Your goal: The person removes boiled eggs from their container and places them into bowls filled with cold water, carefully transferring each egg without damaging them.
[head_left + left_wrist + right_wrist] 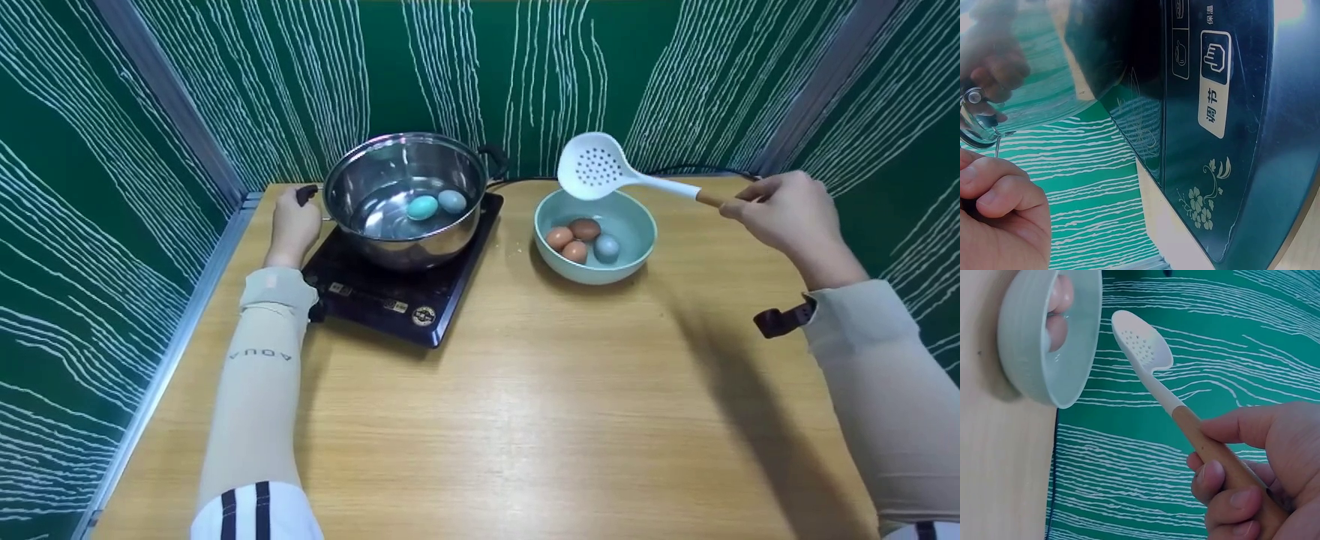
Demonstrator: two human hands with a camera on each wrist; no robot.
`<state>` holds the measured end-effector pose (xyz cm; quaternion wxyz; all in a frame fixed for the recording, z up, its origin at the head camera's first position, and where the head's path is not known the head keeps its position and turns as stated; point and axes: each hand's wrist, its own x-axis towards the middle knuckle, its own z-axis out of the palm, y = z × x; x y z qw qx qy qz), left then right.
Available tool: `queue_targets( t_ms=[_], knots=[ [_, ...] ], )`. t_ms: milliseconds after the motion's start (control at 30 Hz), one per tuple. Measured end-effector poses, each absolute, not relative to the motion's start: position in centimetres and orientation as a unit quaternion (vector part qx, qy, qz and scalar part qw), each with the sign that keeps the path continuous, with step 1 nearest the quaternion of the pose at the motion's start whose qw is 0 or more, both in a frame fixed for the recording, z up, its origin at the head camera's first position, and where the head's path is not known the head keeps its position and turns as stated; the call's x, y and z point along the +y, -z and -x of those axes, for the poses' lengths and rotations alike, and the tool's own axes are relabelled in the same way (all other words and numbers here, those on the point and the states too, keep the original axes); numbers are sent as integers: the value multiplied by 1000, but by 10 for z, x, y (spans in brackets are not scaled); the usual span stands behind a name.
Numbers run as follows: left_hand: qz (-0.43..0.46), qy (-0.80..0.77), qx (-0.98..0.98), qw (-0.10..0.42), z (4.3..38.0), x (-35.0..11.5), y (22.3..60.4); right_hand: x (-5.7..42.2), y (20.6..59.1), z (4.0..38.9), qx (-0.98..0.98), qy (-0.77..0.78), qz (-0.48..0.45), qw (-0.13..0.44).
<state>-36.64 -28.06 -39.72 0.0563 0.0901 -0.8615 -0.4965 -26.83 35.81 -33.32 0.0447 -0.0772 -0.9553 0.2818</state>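
At the left, my left hand (294,223) grips the black side handle (306,195) of a steel pot (420,247), its fingers curled in the left wrist view. Inside the pot, a turquoise egg (422,208) and a pale blue egg (451,201) lie in water. My right hand (795,210) holds a slotted spoon (596,166) by its wooden handle (1213,450), fingers wrapped round it. The spoon's white perforated head is raised over the back rim of a pale green bowl (592,276) and carries nothing. Three brown eggs (574,251) and one pale blue egg (606,248) sit in the bowl.
The pot stands on a black induction cooker (375,307) at the table's left. A dark cable (525,180) runs along the back edge of the wooden table (525,420). Green walls (517,75) with white streaks close in the back and both sides.
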Motion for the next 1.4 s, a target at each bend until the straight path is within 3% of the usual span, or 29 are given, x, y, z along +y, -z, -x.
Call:
queue_targets(
  t_ms=[533,1400],
  knots=[
    [-90,506,-856,53,365,-281,394,319,290,278,-939,-330,86,52],
    [-83,500,-860,62,364,-283,400,236,271,303,-952,-296,13,78]
  ],
)
